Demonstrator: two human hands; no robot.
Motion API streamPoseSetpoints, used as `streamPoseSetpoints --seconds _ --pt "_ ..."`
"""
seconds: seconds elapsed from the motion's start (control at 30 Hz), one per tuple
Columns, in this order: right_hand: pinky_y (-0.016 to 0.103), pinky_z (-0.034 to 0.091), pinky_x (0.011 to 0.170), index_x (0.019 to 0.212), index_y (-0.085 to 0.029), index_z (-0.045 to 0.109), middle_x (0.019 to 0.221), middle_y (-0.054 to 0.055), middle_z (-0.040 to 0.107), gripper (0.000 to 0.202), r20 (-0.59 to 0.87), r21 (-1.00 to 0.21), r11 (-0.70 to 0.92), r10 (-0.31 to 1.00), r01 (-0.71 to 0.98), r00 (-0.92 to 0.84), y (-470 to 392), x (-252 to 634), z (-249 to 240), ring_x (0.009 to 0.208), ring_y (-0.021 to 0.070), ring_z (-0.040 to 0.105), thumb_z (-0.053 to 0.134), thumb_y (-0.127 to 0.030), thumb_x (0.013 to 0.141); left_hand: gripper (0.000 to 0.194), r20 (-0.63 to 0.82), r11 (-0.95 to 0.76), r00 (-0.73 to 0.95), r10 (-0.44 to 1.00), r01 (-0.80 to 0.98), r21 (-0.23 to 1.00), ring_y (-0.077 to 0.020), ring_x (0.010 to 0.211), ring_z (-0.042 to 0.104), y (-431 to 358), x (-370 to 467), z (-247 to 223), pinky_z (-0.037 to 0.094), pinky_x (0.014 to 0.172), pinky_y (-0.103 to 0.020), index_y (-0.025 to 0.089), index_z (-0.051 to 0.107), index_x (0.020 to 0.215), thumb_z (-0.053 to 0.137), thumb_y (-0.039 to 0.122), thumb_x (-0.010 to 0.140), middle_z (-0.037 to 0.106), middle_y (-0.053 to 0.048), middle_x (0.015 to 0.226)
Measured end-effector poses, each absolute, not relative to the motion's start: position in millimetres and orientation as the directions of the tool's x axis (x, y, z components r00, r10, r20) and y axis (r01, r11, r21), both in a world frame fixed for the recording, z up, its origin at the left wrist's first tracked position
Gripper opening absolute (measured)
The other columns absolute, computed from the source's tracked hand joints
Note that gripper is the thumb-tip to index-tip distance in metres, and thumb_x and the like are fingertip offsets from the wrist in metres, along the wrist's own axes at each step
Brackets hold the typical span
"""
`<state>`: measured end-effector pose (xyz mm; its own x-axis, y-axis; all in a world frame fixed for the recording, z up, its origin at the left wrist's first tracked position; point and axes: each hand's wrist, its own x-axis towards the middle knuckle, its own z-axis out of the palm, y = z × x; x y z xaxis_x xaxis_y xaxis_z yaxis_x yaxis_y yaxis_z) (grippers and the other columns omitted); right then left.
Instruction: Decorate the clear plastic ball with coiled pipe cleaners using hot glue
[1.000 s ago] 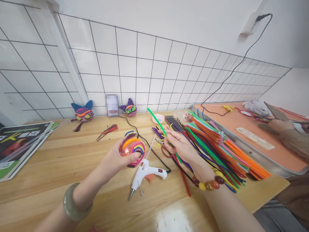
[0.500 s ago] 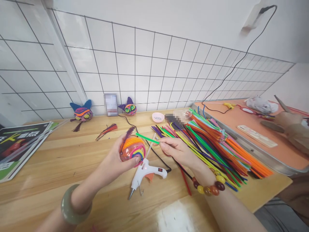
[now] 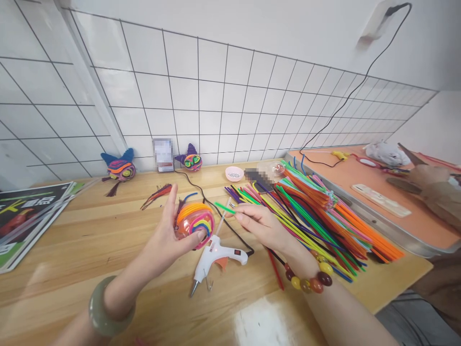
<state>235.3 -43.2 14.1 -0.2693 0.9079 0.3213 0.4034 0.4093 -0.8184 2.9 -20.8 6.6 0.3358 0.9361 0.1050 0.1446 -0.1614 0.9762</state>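
My left hand [image 3: 169, 230] grips a clear ball [image 3: 185, 223] wound with orange, pink, yellow and blue pipe cleaners. Its thumb presses on the ball's near side, while one finger points up. A blue pipe cleaner end sticks out behind the ball. Between the thumb and fingers of my right hand [image 3: 257, 223] is a green pipe cleaner [image 3: 224, 207], its free end towards the ball but apart from it. Just below both hands, a white hot glue gun [image 3: 216, 254] lies on its wire stand, nozzle towards me.
Bundles of coloured pipe cleaners [image 3: 317, 216] cover the table's right side. Behind are a pink bowl [image 3: 234, 174], a phone [image 3: 163, 154] and two finished figures with pointed ears [image 3: 120, 166]. Magazines [image 3: 32, 216] lie left. Another person's hand [image 3: 432, 185] is over an orange-topped surface [image 3: 345, 180].
A finger of my left hand has lifted off the ball and now points up. The green pipe cleaner has drawn slightly away from the ball, and less of it shows.
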Motion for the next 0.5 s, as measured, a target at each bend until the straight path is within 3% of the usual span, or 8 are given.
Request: streamPoseSetpoints --seconds 0.1,0.2,0.27,0.4,0.5 --pt "0.028 0.045 0.069 0.091 -0.017 0.071 0.078 0.004 0.064 0.028 0.369 -0.785 0.483 0.867 0.389 -0.334 -43.2 233.8 11.7 0.076 0.0173 0.057 0.049 -0.033 0.094 0.104 0.091 -0.139 0.385 0.918 0.099 0.985 -0.0269 0.121 0.053 -23.3 3.2 8.8 0.049 0.095 -0.037 0.03 -0.001 0.15 0.07 0.036 0.075 0.041 -0.013 0.143" --pt "0.025 0.044 0.063 0.104 -0.015 0.072 0.077 0.004 0.067 0.028 0.399 -0.76 0.53 0.838 0.377 -0.373 -44.9 233.6 10.3 0.067 0.0145 0.056 0.05 -0.029 0.094 0.09 0.034 -0.077 0.46 0.887 0.075 0.994 -0.0245 0.106 0.063 -26.1 3.0 9.9 0.054 0.089 -0.036 0.03 0.015 0.149 0.069 0.036 0.077 0.056 -0.01 0.129" --pt "0.024 0.043 0.057 0.109 -0.014 0.071 0.071 0.002 0.066 0.029 0.438 -0.726 0.571 0.813 0.382 -0.383 -46.1 234.2 9.3 0.06 0.0125 0.054 0.051 -0.026 0.093 0.078 0.034 -0.083 0.48 0.876 0.082 0.993 -0.0246 0.105 0.063 -27.1 2.6 9.3 0.054 0.087 -0.036 0.029 0.027 0.145 0.067 0.037 0.079 0.058 -0.009 0.128" --pt "0.023 0.041 0.053 0.11 -0.014 0.071 0.067 0.002 0.067 0.028 0.479 -0.683 0.612 0.787 0.398 -0.389 -46.8 235.5 7.0 0.057 0.0123 0.054 0.052 -0.024 0.091 0.051 0.148 -0.208 0.47 0.87 0.079 0.975 -0.0265 0.119 0.055 -26.5 2.7 6.7 0.052 0.093 -0.036 0.026 0.05 0.128 0.065 0.034 0.08 0.048 -0.01 0.138" --pt "0.024 0.043 0.056 0.108 -0.015 0.072 0.07 0.003 0.069 0.028 0.488 -0.677 0.616 0.785 0.402 -0.382 -46.4 235.4 6.3 0.06 0.0133 0.057 0.052 -0.023 0.091 0.039 0.214 -0.29 0.475 0.853 0.091 0.953 -0.0268 0.136 0.037 -25.5 3.2 5.9 0.047 0.099 -0.035 0.025 0.059 0.119 0.065 0.03 0.081 0.046 -0.01 0.14"
